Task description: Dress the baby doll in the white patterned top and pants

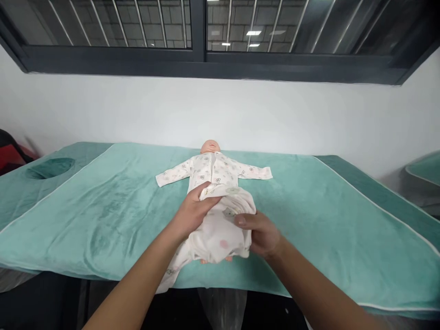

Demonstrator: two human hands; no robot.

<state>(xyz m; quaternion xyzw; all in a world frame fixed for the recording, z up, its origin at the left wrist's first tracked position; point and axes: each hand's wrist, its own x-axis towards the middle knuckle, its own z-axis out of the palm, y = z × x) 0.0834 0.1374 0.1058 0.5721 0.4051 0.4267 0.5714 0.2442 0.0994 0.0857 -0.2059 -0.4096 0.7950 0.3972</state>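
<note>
A baby doll (210, 146) lies on its back, wearing a white printed long-sleeved top (223, 169) with both sleeves spread outward. Over its lower body I hold white printed baby pants (220, 229), the fabric bunched up. My left hand (194, 208) pinches the upper left edge of the pants between thumb and fingers. Gripping the right side is my right hand (263, 231), thumb on top and fingers partly hidden beneath the cloth. One pant leg (175, 266) trails toward the bed's front edge at lower left. The doll's toes peek out under the fabric; its legs are hidden.
A green plush cover (113, 206) with white piping spreads over the bed, with a face hole (51, 167) at its left end. Behind stand a white wall (292, 114) and a dark-framed window (199, 64). A red and black object (12, 156) sits at far left.
</note>
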